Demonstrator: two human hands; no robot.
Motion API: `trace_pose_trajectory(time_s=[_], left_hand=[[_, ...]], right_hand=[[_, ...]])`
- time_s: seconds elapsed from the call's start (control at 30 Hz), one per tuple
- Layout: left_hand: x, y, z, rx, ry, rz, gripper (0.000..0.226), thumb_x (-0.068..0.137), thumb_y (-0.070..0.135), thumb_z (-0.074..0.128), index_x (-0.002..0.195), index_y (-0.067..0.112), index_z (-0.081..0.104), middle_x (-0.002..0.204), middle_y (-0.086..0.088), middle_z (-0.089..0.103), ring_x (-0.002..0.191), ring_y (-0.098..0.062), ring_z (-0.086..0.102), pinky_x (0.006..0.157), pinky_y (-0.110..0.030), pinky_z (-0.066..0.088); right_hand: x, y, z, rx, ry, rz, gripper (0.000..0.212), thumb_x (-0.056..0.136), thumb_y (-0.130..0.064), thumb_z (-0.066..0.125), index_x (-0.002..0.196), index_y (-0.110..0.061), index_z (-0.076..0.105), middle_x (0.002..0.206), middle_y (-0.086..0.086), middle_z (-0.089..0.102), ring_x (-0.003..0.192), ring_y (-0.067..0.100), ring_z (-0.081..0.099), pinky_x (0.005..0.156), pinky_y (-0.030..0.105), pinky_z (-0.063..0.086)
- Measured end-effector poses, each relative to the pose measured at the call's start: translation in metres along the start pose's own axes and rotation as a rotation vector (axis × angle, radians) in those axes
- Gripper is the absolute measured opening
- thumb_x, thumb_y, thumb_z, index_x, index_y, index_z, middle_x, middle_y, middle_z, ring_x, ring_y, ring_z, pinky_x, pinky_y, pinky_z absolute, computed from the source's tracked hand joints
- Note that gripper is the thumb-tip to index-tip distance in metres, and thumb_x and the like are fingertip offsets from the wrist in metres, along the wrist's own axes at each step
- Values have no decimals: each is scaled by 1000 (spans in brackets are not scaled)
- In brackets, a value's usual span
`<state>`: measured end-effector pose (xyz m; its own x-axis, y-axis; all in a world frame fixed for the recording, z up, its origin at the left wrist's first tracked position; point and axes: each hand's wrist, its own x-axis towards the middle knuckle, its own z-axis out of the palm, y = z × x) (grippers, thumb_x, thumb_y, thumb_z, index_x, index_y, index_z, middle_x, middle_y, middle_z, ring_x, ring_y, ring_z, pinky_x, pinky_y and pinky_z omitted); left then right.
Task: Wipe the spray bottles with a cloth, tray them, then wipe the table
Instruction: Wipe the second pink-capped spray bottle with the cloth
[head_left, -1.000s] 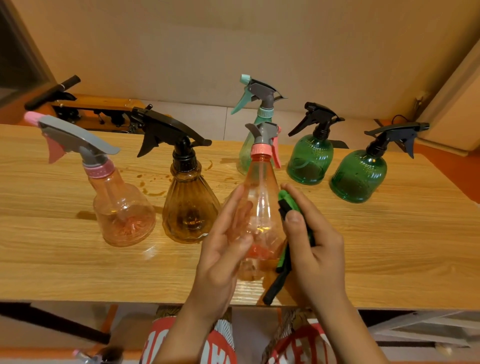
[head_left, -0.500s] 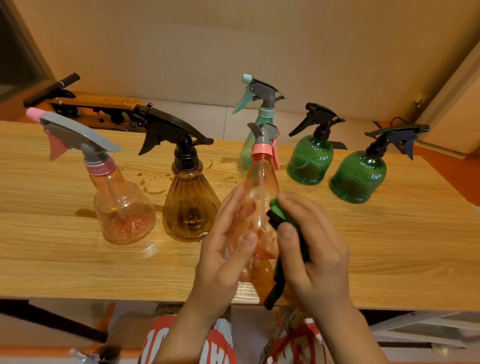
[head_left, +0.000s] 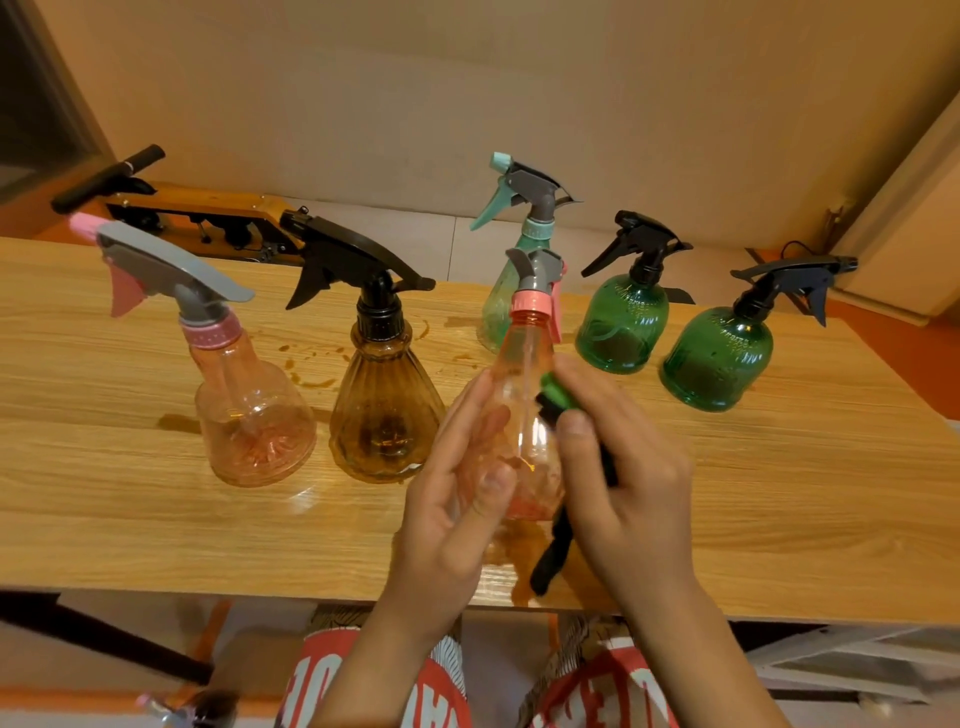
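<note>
I hold an orange spray bottle (head_left: 522, 395) with a grey and pink head upright, lifted a little off the wooden table (head_left: 779, 493). My left hand (head_left: 457, 499) grips its body from the left. My right hand (head_left: 623, 478) presses a green and black cloth (head_left: 553, 397) against the bottle's right side; a black end of the cloth hangs down below my palm. No tray is in view.
Five more spray bottles stand on the table: a pink one (head_left: 254, 426), an amber ribbed one (head_left: 387, 415), a teal one (head_left: 506, 291) behind the held bottle and two green ones (head_left: 623, 327) (head_left: 719, 361). Brown liquid stains (head_left: 311, 371) mark the table. A tool (head_left: 171, 208) lies behind it.
My right hand has moved the cloth up along the bottle's right side, and the bottle has risen slightly. The left hand keeps its grip.
</note>
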<state>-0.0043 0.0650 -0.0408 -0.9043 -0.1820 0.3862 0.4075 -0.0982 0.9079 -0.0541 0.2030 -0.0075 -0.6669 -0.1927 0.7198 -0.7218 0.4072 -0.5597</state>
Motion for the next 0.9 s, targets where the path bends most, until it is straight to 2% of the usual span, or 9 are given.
trace_pose_trajectory(time_s=[0.1, 0.17, 0.27, 0.37, 0.5, 0.6, 0.67, 0.77, 0.9], left_hand=[[0, 0, -2, -42, -2, -24, 67, 96, 46, 67, 156, 28, 42, 162, -5, 41, 152, -28, 36, 120, -66, 26], [0, 1, 0, -55, -33, -29, 67, 98, 43, 65, 157, 26, 40, 163, -4, 40, 153, -29, 34, 120, -66, 26], [-1, 0, 1, -115, -62, -12, 61, 101, 26, 58, 159, 18, 38, 164, -7, 38, 154, -28, 31, 120, -65, 24], [-1, 2, 3, -191, -55, -34, 58, 98, 18, 56, 155, 21, 44, 165, -9, 36, 151, -34, 35, 119, -69, 25], [4, 9, 10, -191, -44, -10, 61, 97, 32, 69, 153, 23, 47, 167, -4, 31, 153, -33, 31, 118, -70, 25], [9, 11, 19, -111, -30, 17, 59, 97, 39, 67, 152, 28, 50, 166, 7, 34, 155, -19, 28, 121, -62, 30], [13, 13, 21, -86, 14, 19, 59, 96, 38, 68, 152, 28, 50, 165, 9, 36, 151, -16, 37, 120, -54, 35], [15, 12, 19, -68, 49, 40, 56, 97, 30, 66, 150, 25, 50, 164, 8, 38, 149, -18, 40, 118, -56, 35], [12, 13, 21, -106, 32, 37, 57, 95, 43, 69, 149, 36, 52, 164, 5, 38, 151, -25, 37, 116, -63, 36]], right_hand=[[-12, -4, 0, -9, -74, -135, 34, 100, -14, 52, 132, -9, 62, 138, 5, 63, 133, 11, 56, 106, 22, 46], [-11, 1, -4, 23, -17, -61, 33, 100, -15, 52, 131, -10, 62, 136, 3, 63, 132, 10, 57, 107, 24, 46], [-7, 5, -11, 109, 73, 108, 33, 102, -23, 50, 132, -15, 63, 132, -3, 67, 128, 8, 60, 104, 28, 50], [-6, 1, -13, 213, 99, 162, 34, 101, -25, 50, 131, -17, 64, 131, -4, 68, 126, 11, 62, 101, 30, 52], [0, 3, -14, 228, 117, 191, 36, 102, -24, 49, 132, -12, 65, 133, -8, 66, 127, 8, 60, 102, 25, 50], [15, 8, -19, 152, 115, 187, 33, 102, -22, 51, 131, -15, 66, 132, -5, 67, 128, 8, 59, 105, 31, 50], [21, 5, -20, 48, 104, 61, 31, 101, -19, 52, 127, -13, 68, 129, 3, 65, 124, 6, 59, 100, 27, 50], [16, -3, -18, -34, 27, -129, 30, 99, -15, 54, 124, -7, 68, 122, 12, 62, 111, -1, 57, 89, 16, 47], [25, 6, -22, 51, 48, 31, 30, 101, -18, 55, 128, -13, 68, 118, 4, 63, 113, 7, 59, 91, 21, 48]])
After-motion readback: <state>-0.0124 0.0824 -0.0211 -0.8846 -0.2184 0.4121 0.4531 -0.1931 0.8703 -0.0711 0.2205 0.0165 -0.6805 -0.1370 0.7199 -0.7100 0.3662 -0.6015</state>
